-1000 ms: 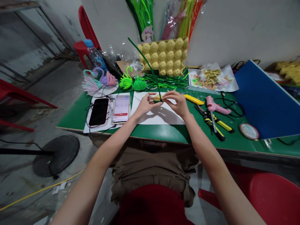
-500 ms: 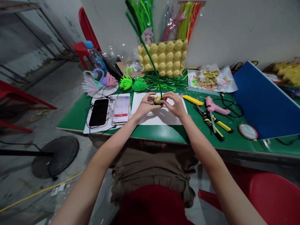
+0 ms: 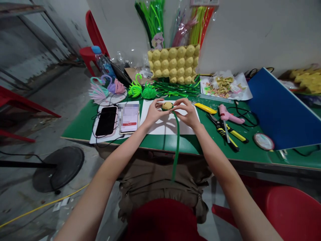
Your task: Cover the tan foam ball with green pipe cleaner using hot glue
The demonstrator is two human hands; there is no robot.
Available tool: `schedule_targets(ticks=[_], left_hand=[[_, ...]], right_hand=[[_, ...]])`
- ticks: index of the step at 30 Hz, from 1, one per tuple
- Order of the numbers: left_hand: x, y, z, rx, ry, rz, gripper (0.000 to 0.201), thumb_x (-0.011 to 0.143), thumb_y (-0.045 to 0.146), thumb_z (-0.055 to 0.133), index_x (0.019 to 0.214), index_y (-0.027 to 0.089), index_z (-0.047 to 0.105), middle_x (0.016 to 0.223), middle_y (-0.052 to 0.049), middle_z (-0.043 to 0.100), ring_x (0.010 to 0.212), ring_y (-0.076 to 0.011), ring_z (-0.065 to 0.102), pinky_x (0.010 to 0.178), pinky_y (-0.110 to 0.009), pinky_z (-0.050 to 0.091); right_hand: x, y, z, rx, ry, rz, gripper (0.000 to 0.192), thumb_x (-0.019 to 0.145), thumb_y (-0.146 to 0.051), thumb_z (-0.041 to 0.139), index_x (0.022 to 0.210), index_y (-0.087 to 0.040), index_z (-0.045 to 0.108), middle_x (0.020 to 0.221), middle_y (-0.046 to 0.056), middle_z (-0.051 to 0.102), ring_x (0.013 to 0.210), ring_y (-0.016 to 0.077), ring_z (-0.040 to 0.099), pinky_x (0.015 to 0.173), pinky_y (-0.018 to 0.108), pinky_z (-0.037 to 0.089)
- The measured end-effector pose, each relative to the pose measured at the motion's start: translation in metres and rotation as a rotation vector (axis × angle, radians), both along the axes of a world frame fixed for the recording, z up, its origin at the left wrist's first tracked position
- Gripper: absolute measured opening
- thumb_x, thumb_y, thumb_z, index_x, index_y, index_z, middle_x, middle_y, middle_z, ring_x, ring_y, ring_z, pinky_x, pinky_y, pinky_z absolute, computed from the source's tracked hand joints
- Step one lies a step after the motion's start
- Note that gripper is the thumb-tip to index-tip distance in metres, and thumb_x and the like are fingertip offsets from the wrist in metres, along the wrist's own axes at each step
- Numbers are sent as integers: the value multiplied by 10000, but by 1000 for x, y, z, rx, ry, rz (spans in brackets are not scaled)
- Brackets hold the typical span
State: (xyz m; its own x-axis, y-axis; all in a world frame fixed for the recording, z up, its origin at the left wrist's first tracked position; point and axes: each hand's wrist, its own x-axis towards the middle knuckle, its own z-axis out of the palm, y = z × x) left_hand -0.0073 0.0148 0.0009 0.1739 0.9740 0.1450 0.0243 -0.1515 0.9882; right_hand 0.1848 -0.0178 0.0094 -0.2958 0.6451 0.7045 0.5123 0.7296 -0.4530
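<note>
Over a white sheet of paper (image 3: 152, 125), my left hand (image 3: 154, 112) is closed on the left side of a small yellow egg-carton cup (image 3: 167, 106). A dark green band runs along the cup's lower edge. My right hand (image 3: 185, 112) pinches a green pipe cleaner (image 3: 178, 134) against the cup's right side. The pipe cleaner's long free end hangs toward me, past the table's front edge and over my lap. Part of the cup is hidden behind my fingers.
Right of the paper lie a yellow utility knife (image 3: 206, 108), pliers (image 3: 227, 135), a pink glue gun (image 3: 229, 115) and a tape roll (image 3: 263, 141). Two phones (image 3: 106, 121) with cables lie left. Behind are an egg tray (image 3: 174, 62), pipe-cleaner swans (image 3: 135, 87) and loose green pipe cleaners (image 3: 178, 88).
The pipe cleaner's free end has swung from pointing up and away to hanging down toward me. More of the cup's top shows. Both hands stay in nearly the same place.
</note>
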Motion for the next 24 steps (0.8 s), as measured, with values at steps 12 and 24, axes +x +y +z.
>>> schedule_targets(ticks=[12,24], left_hand=[[-3,-1,2,253,101,-5,673,551,260,868,1169,214,607,1148,-82,746,1088,-241,712,897,-336,530],[-5,0,0,414,120,-134,775,570,301,898,1270,225,572,1236,-110,722,1178,-281,681,944,-384,522]], right_hand=[[110,-40,49,-310,-238,-417,358,849,-140,565,1159,-194,734,986,89,771,905,240,713,867,391,566],[183,-48,31,-859,-856,-942,397,854,-208,607,1233,-139,704,1288,205,635,1096,341,669,836,394,498]])
